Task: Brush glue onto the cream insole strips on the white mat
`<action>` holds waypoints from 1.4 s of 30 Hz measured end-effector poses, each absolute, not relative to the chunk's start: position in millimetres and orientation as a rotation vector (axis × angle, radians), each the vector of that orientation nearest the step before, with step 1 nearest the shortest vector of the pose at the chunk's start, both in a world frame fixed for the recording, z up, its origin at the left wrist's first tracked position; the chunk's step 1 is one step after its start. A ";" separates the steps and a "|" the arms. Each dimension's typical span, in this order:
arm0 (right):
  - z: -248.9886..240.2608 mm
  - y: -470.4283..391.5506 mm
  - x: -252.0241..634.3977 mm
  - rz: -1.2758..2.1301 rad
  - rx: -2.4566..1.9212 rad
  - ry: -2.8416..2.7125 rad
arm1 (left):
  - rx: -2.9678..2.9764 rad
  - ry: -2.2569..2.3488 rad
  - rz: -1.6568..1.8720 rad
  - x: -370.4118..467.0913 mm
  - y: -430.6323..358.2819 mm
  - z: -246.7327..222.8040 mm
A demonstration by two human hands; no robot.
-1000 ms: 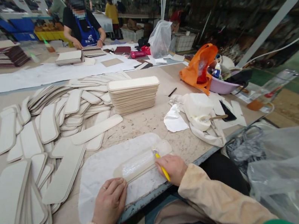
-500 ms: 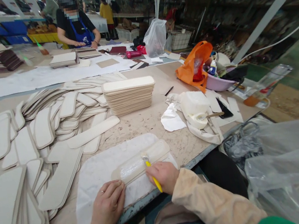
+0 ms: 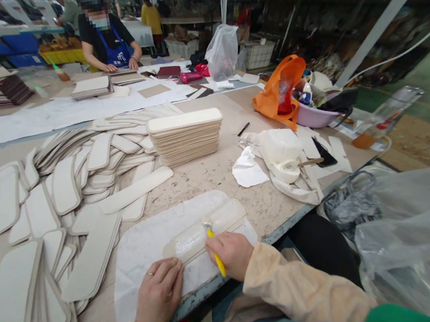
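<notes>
My right hand (image 3: 230,254) is closed around a yellow-handled glue brush (image 3: 216,254). Its whitish bristles touch a beige rounded panel (image 3: 230,214), whose middle is wet and shiny with glue. At the panel's near left end, my left hand (image 3: 160,291) presses down with its fingers together, and its thumb is hidden. Under the panel lies a larger white sheet (image 3: 132,257) with rounded corners, close to the table's front edge. A white glue tub (image 3: 279,153) with a wooden stick (image 3: 310,162) leaning in its mouth stands to the right on a cloth.
Loose rounded panels (image 3: 12,305) spread over the left side; a neat stack (image 3: 187,141) stands behind the sheet. An orange bag (image 3: 283,89) and purple basin (image 3: 317,115) are at the right. Clear plastic (image 3: 425,235) hangs beside me. A co-worker (image 3: 108,41) works across the table.
The brush has shifted slightly left along the panel, its handle now more upright. My left hand keeps its place on the panel's end. The camera view has shifted slightly.
</notes>
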State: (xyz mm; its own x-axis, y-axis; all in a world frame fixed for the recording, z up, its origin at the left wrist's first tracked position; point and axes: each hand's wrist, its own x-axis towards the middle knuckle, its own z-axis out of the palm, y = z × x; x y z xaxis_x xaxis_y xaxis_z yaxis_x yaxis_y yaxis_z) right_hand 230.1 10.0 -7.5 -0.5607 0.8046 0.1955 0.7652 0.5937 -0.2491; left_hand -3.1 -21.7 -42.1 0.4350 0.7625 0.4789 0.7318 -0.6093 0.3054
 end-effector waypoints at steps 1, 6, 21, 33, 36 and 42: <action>-8.5 6.6 219.2 0.206 -1.203 -2.555 | 2.618 1.362 0.911 -3.6 -21.8 -42.7; -10.1 2.8 218.7 0.193 -1.026 -2.494 | 2.598 1.364 0.903 -5.2 -20.9 -46.6; -13.9 -5.1 273.6 0.162 -1.287 -2.384 | 2.591 1.400 0.905 -4.2 -21.5 -44.9; -8.6 -4.5 283.0 0.181 -1.461 -2.353 | 2.580 1.388 0.905 -2.6 -21.3 -41.4; -2.4 -10.3 249.2 0.488 -1.228 -2.335 | 2.574 1.414 0.896 -1.5 -22.7 -39.2; 6.1 2.3 208.3 1.201 -1.205 -1.707 | 2.541 1.434 0.866 -1.2 -25.9 -42.4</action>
State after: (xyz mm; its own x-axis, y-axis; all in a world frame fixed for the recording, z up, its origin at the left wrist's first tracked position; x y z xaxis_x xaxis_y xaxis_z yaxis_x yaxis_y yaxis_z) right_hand 208.3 2.3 6.1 -0.3083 0.9505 0.0387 0.2843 0.1308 -0.9498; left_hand -1.2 -25.9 -42.4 0.3957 0.8126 0.4279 0.7571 -0.5523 0.3488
